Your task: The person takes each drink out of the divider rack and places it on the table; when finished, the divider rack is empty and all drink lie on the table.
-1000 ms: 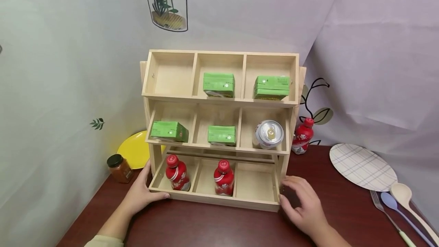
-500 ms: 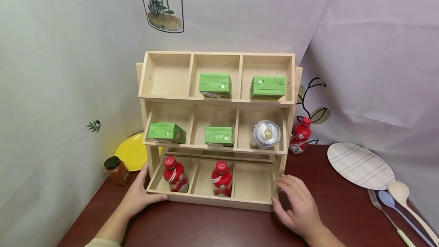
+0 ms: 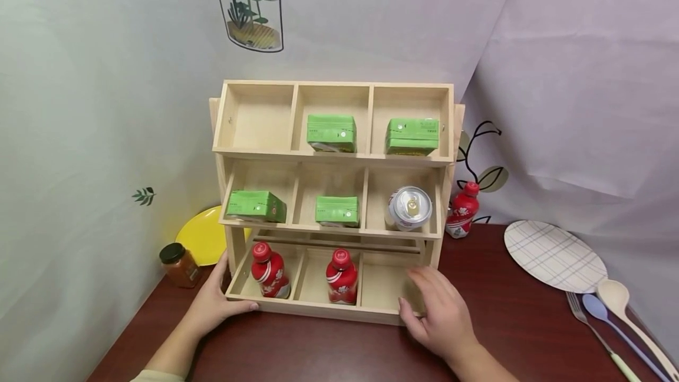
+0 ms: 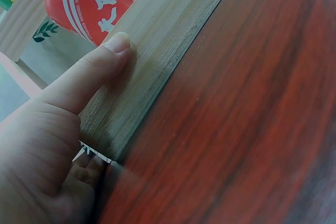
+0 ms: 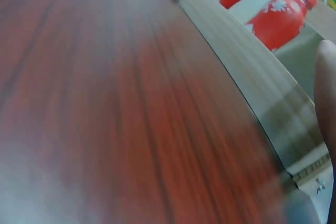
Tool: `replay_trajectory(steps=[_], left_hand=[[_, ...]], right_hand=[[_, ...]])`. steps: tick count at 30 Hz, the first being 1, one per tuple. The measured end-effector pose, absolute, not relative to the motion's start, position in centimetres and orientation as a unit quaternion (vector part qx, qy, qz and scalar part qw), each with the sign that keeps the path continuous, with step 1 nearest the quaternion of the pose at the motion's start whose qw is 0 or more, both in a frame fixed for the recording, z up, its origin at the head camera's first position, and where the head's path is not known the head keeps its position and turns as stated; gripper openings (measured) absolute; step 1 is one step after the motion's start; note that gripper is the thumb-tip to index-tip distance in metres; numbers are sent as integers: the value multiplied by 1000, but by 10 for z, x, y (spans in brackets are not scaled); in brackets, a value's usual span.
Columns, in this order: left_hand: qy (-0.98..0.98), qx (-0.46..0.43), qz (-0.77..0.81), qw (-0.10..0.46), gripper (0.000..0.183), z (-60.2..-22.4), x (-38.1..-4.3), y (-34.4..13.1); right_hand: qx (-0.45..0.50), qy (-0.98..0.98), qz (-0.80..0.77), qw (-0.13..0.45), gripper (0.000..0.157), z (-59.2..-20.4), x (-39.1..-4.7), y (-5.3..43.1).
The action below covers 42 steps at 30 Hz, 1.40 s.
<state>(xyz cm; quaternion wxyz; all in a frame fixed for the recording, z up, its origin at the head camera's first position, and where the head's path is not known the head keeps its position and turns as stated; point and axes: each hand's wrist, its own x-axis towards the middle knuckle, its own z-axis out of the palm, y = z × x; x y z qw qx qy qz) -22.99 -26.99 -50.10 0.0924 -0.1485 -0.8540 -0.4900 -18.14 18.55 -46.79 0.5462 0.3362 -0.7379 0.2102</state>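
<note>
A three-tier wooden display rack (image 3: pixel 318 311) stands on the dark red table. My left hand (image 3: pixel 212 299) grips its lower left front corner, thumb on the front board and the other fingers round the side. In the left wrist view the thumb (image 4: pixel 100 64) lies on that board below a red bottle (image 4: pixel 86 3). My right hand (image 3: pixel 440 314) is over the right front corner of the bottom tier, fingers loosely bent and holding nothing. Red bottles stand in the bottom left and middle compartments, the middle one (image 3: pixel 342 279) nearer the right hand. The right wrist view shows only my right thumb (image 5: pixel 326 93).
Green cartons (image 3: pixel 331 132) and a silver-topped can (image 3: pixel 409 208) fill several upper compartments. Left of the rack are a jar (image 3: pixel 180 265) and a yellow plate (image 3: pixel 198 234). At right are another red bottle (image 3: pixel 463 210), a checked plate (image 3: pixel 554 255), a fork (image 3: pixel 599 335) and two spoons (image 3: pixel 617 299).
My right hand has moved left from beside the rack's lower right side to over its bottom right compartment. The left hand keeps its grip on the corner. The head view has shifted slightly.
</note>
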Motion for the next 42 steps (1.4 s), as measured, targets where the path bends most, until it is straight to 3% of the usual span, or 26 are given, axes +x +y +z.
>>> replay_trajectory(steps=[26, 37, 42], left_hand=[[-847, -141, -505, 82, 129, -506, -232, -271], [-849, -134, -505, 77, 130, -509, -232, -267], [-854, -133, -495, 84, 130, -506, -232, -272]], right_hand=[[295, -801, 212, 476, 68, -481, -191, 102], [231, -867, 198, 396, 79, -487, -191, 95], [220, -878, 213, 368, 75, -486, -193, 91]])
